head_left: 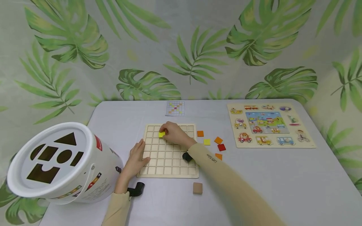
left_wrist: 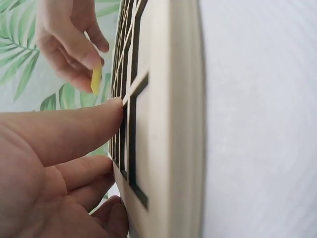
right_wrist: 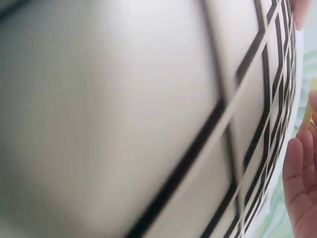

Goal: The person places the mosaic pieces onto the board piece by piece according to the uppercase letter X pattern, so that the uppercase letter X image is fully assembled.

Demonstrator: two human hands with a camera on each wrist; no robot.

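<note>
A wooden grid board [head_left: 160, 162] lies on the table in front of me. My right hand [head_left: 175, 134] pinches a yellow square tile [head_left: 161, 134] between thumb and fingers over the upper left part of the grid. In the left wrist view the yellow tile [left_wrist: 96, 79] is held on edge, apart from the board. My left hand [head_left: 136, 160] rests against the board's left edge, its thumb on the rim and its fingers along the side. To the right of the board lie loose tiles: a yellow one [head_left: 207, 142], a red one [head_left: 222, 147] and several orange ones [head_left: 200, 133].
Behind the board lies a card with a coloured grid pattern [head_left: 175, 108]. A white bucket [head_left: 103, 169] with shaped holes in its lid stands at left. A vehicle puzzle board [head_left: 240, 141] lies at right. Near the front sits a brown block [head_left: 197, 188].
</note>
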